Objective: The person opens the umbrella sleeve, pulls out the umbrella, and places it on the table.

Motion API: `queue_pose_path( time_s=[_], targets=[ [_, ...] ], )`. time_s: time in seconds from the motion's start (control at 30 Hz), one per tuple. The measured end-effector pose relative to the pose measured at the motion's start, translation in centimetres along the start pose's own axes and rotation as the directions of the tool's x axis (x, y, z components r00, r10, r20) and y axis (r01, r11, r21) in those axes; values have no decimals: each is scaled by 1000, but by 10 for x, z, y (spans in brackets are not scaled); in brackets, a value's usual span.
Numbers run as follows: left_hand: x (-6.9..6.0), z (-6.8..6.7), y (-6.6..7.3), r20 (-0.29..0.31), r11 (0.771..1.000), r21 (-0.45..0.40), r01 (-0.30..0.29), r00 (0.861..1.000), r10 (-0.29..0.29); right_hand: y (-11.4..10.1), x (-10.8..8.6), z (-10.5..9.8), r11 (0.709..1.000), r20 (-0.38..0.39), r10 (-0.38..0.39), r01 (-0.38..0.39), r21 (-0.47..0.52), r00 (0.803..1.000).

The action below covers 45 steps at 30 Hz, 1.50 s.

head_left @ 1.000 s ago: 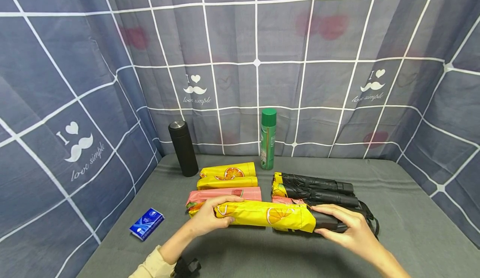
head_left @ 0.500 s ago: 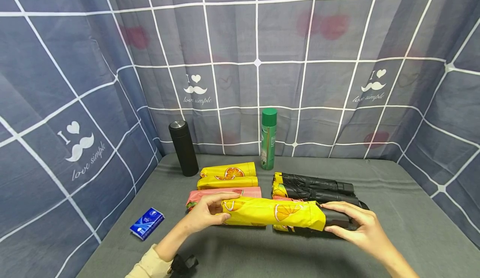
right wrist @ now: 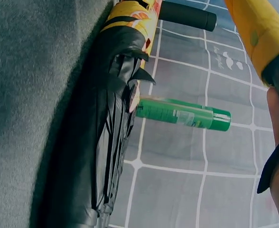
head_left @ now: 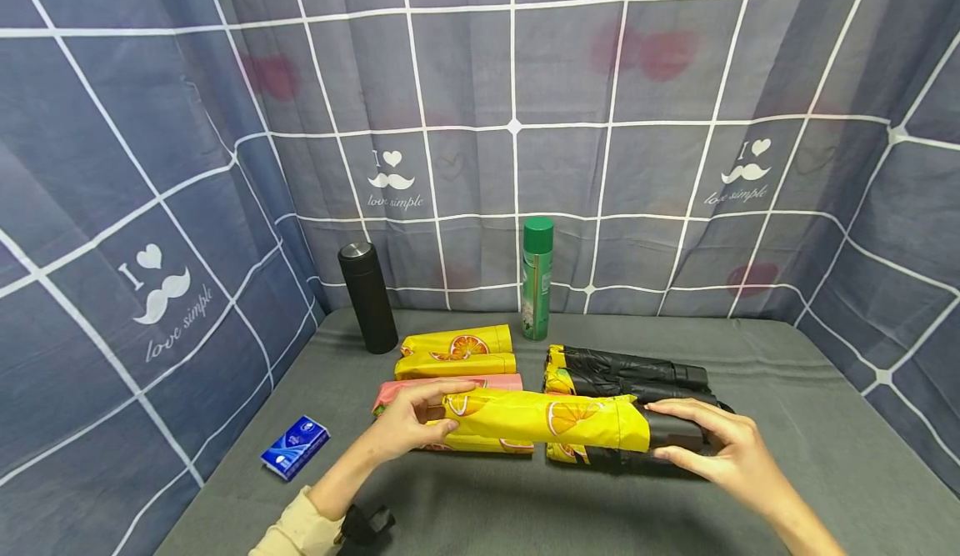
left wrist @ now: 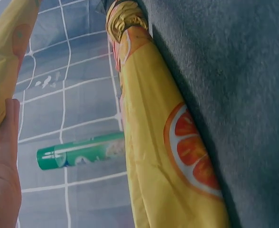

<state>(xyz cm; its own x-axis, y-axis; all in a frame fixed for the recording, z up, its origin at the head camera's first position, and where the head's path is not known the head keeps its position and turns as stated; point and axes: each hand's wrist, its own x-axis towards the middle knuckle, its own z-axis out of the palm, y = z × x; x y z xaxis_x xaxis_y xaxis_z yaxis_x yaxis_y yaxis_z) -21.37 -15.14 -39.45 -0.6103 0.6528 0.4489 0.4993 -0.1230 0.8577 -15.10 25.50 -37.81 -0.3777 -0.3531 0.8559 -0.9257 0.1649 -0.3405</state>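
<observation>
A folded umbrella in a yellow orange-print sleeve [head_left: 517, 418] is held level above the table. My left hand [head_left: 408, 423] pinches the sleeve's left end between thumb and fingers. My right hand [head_left: 716, 439] grips the black end [head_left: 671, 429] sticking out on the right. Behind and below it on the left lie yellow sleeves [head_left: 456, 364] and a pink one [head_left: 450, 385]. To the right are black folded umbrellas [head_left: 637, 373] with yellow-printed ends. Close to the left wrist camera lies a yellow sleeve [left wrist: 163, 142]; a black folded umbrella [right wrist: 97, 128] fills much of the right wrist view.
A black flask [head_left: 367, 298] stands at the back left, and a green spray can [head_left: 537, 281] at the back middle. A blue tissue packet [head_left: 296, 448] lies at the left on the grey tabletop [head_left: 810, 406]. Checked curtains [head_left: 465, 81] enclose the back and sides.
Both hands have shifted the sleeved umbrella a little to the right and slightly up. The black strap seen at the right earlier is now hidden. Things on the table have stayed put.
</observation>
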Motion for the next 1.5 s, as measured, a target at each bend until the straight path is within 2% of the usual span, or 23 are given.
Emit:
queue_pose_path(
  time_s=[0.1, 0.33, 0.6, 0.7, 0.8, 0.97, 1.03, 1.1, 1.3, 1.37, 1.5],
  targets=[
    [-1, -4, 0, -9, 999, 17, -34, 999, 34, 7, -8, -4, 998, 1, 24, -24, 51, 1000],
    [-4, -10, -1, -1, 998, 27, -50, 999, 50, 15, -22, -10, 980, 18, 111, -112, 162, 994],
    [-15, -15, 3, -70, 993, 111, -36, 997, 44, 13, -31, -18, 969, 5, 222, -221, 105, 975],
    [-20, -18, 6, -81, 992, 119, -45, 995, 54, 12, -33, -21, 963, 7, 247, -246, 109, 969],
    [-24, -20, 7, -81, 987, 148, -58, 994, 71, 9, -35, -26, 958, 9, 279, -279, 66, 960],
    [-34, -22, 5, -84, 994, 111, -6, 996, 15, 6, -42, -33, 945, 25, 323, -324, 39, 946],
    [-37, -23, 4, -90, 995, 99, 9, 996, 0, 6, -46, -36, 940, 32, 333, -334, 67, 942],
    [-41, -23, 4, -101, 994, 106, 18, 995, -7, 4, -49, -39, 935, 32, 353, -354, 27, 935],
    [-51, -28, 9, -112, 990, 118, 82, 991, -69, -5, -58, -47, 880, 40, 469, -462, -109, 882],
    [-56, -31, 10, -107, 988, 122, 91, 991, -78, -6, -62, -46, 878, 58, 476, -471, -85, 877],
    [-67, -36, 10, -103, 988, 109, 111, 990, -100, -4, -72, -45, 876, 105, 477, -482, 21, 872]
  ],
)
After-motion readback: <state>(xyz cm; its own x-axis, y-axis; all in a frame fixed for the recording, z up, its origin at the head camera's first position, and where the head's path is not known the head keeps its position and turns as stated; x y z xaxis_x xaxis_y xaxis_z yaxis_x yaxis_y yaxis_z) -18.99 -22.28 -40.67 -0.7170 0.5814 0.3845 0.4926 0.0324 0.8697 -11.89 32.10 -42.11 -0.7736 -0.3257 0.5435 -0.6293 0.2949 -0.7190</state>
